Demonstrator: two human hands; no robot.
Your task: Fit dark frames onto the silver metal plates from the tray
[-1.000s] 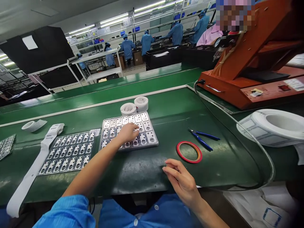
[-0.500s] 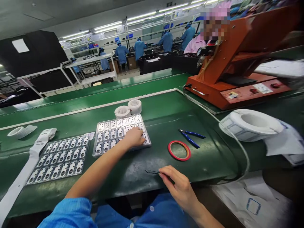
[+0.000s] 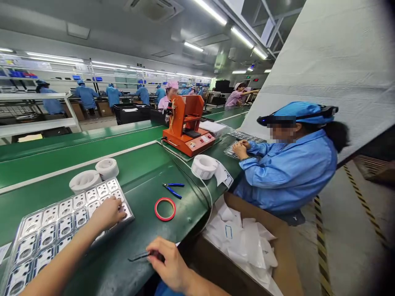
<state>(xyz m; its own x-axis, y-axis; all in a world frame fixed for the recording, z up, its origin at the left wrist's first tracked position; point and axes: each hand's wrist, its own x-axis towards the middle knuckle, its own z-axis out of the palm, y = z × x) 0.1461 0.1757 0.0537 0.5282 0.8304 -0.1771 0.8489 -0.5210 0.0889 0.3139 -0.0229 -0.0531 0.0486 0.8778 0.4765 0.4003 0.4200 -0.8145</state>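
My right hand [image 3: 169,261] holds a pair of dark tweezers [image 3: 138,257] between thumb and fingers, above the front edge of the green bench. The tweezer tips point left, with nothing visible between them. My left hand [image 3: 106,213] reaches over the right end of a clear plastic tray [image 3: 131,211] filled with rows of small metal plates [image 3: 64,226]. Its fingers are curled down onto the plates there, and what they pinch, if anything, is hidden. Two rolls of white tape [image 3: 107,167] stand just behind the tray.
A red tape ring [image 3: 165,209], blue-handled cutters [image 3: 173,190] and a white label roll [image 3: 204,166] lie to the right. Behind stands an orange press [image 3: 185,131] with a cable. A cardboard box [image 3: 284,263] holds white backing paper. A co-worker [image 3: 286,164] in blue sits at right.
The view has turned to the right, bringing the co-worker and box into sight. My right hand still holds the tweezers, and my left hand stays at the tray's right end.
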